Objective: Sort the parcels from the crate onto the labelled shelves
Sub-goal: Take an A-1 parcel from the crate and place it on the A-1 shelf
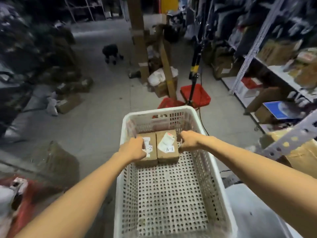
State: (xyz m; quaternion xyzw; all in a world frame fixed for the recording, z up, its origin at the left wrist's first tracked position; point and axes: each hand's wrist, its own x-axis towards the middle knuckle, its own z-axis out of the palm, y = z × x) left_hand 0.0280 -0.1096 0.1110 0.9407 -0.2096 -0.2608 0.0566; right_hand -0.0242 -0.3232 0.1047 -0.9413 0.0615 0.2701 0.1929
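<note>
A white perforated plastic crate [212, 172] stands in front of me. Two small brown cardboard parcels lie side by side at its far end. The left parcel [151, 157] bears a label reading A-2, the right parcel [167, 148] a label reading A-1. My left hand [133, 149] lies on the left side and top of the A-2 parcel, fingers curled over it. My right hand [187, 141] clasps the right edge of the A-1 parcel. Both parcels rest on the crate floor.
Metal shelves [253, 54] with boxes and bags line the right side. Red baskets [197, 93] and a black stand sit just beyond the crate. Tall cardboard boxes [140, 40] stand mid-aisle. Loose parcels [68, 102] lie on the floor at left, and a dark small animal [111, 52] farther off.
</note>
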